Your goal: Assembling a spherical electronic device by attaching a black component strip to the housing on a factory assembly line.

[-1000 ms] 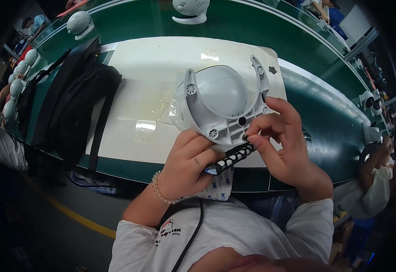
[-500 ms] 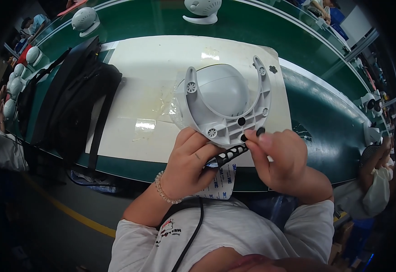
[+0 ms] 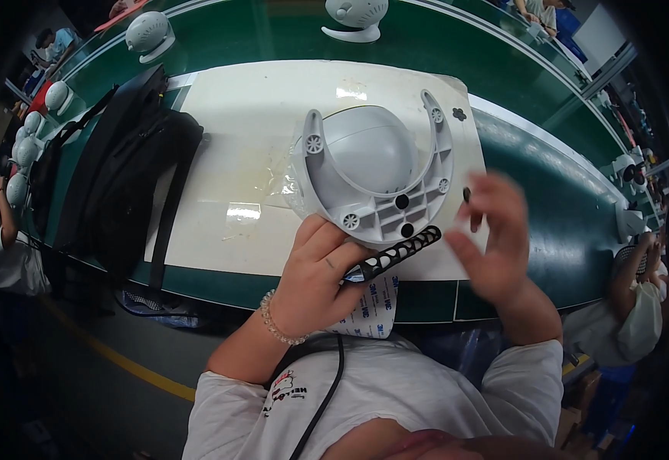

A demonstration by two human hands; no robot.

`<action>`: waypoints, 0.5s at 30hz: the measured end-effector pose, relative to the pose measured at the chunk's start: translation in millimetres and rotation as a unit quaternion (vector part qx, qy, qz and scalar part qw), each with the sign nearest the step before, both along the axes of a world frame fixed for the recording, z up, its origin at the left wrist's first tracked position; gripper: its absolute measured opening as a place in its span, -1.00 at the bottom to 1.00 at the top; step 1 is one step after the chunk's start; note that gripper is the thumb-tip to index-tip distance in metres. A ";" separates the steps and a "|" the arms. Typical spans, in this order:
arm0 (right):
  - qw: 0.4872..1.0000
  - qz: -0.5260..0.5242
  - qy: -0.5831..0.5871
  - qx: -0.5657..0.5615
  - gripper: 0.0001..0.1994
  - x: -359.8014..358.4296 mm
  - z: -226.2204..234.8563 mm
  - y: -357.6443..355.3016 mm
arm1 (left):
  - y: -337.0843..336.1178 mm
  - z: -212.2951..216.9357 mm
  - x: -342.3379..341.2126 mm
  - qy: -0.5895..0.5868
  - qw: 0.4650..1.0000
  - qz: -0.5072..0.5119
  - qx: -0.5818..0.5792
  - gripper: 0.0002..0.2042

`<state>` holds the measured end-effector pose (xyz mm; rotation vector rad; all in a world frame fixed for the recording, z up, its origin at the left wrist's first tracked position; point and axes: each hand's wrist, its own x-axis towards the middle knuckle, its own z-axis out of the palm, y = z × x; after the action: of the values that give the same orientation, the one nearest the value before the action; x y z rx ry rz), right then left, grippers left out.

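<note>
A white plastic dome-shaped device (image 3: 377, 149) lies on the board with its ribbed, crescent-shaped stand (image 3: 322, 188) facing up. Two black round pads (image 3: 406, 230) sit on the stand's near part. My left hand (image 3: 321, 264) is closed on a black pad sheet (image 3: 396, 254) full of round holes, its knuckles against the stand's near edge. A white printed backing sheet (image 3: 379, 310) hangs below that hand. Off to the right of the stand, my right hand (image 3: 495, 238) is raised and blurred. A small black round pad (image 3: 467, 195) is at its fingertips, the thumb held apart.
A cream board (image 3: 250, 107) covers part of the green table (image 3: 537, 199). Black bags (image 3: 127, 169) with straps lie on the left. Similar white devices (image 3: 356, 15) stand beyond the board. Other people work at both sides, and a black cord (image 3: 327, 399) runs down my shirt.
My right hand has lifted off the stand and moved right and up, with a black pad at its fingertips. The device has shifted slightly left in view; my left hand keeps its grip.
</note>
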<state>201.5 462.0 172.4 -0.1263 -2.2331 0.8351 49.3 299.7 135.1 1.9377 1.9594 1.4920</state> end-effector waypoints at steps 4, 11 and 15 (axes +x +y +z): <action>0.994 0.016 -0.013 -0.108 -0.87 -15.5 7.2 21.0 | 3.1 0.3 2.4 -0.011 1.000 0.012 0.014 -0.74; 0.997 0.001 -0.052 -0.060 -0.90 -21.4 5.0 17.8 | 0.7 0.3 1.5 -0.020 1.000 0.016 0.001 -0.76; 0.991 -0.066 -0.009 0.113 -0.90 -21.2 3.0 15.2 | 0.4 0.9 3.0 -0.028 0.999 0.020 -0.003 -0.75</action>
<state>180.4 477.2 175.3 -0.1732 -2.2915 0.5085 52.3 300.1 135.9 1.8446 1.9888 1.5308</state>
